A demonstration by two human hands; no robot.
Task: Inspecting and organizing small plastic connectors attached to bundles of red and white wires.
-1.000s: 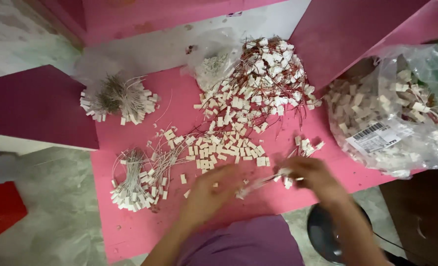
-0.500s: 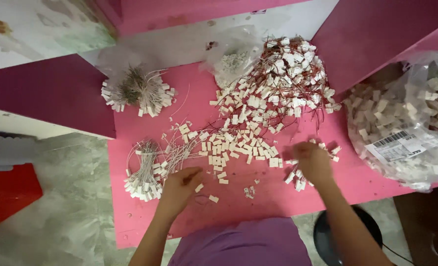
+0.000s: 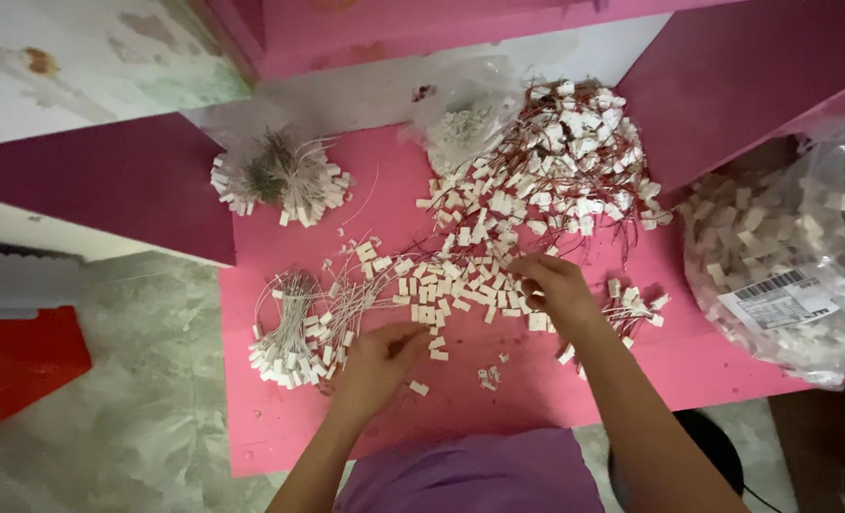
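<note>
Down on the pink table [image 3: 555, 399], the left hand [image 3: 375, 361] rests with bent fingers right beside a bundle of thin white wires with little white plugs [image 3: 294, 337]. Whether those fingers pinch anything, I cannot tell. The right hand [image 3: 555, 285] reaches into the loose white plugs [image 3: 460, 285] spread in the middle, fingers curled together over them (what it grips is hidden). These plugs look tiny, light and hard, so they would slide and scatter at a small bump. Their wires look soft and bendy and would tangle fast. Pinching one plug by its sides seems the best hold. A big heap with red wires [image 3: 555, 161] lies behind, and a clear bag of plugs [image 3: 793, 256] sits at the right.
</note>
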